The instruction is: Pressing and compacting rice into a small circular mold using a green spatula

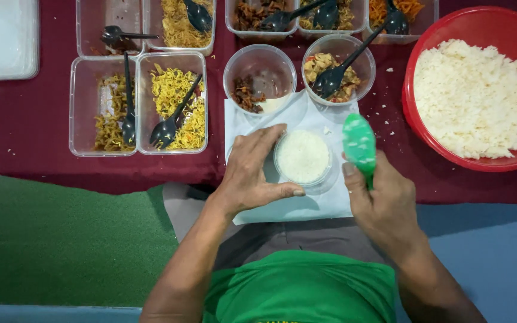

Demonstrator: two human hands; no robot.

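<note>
My left hand (252,170) cups the small cup (302,157), fingers spread round its near side, thumb curled under the rim, which keeps it steady on the white paper (306,203). The cup is packed level with rice and sits mid-paper, between my hands. My right hand (384,200) is closed round the handle of a green spoon (359,143), bowl up, rice grains stuck to it, just right of the cup.

Red basin (417,101) of rice at far right on the counter, close to the spoon hand. Two round tubs (259,75) just behind the paper, one with a black spoon (337,73). Noodle trays (172,101) at left. Maroon cloth (49,131) under all; loose grains scattered near the basin.
</note>
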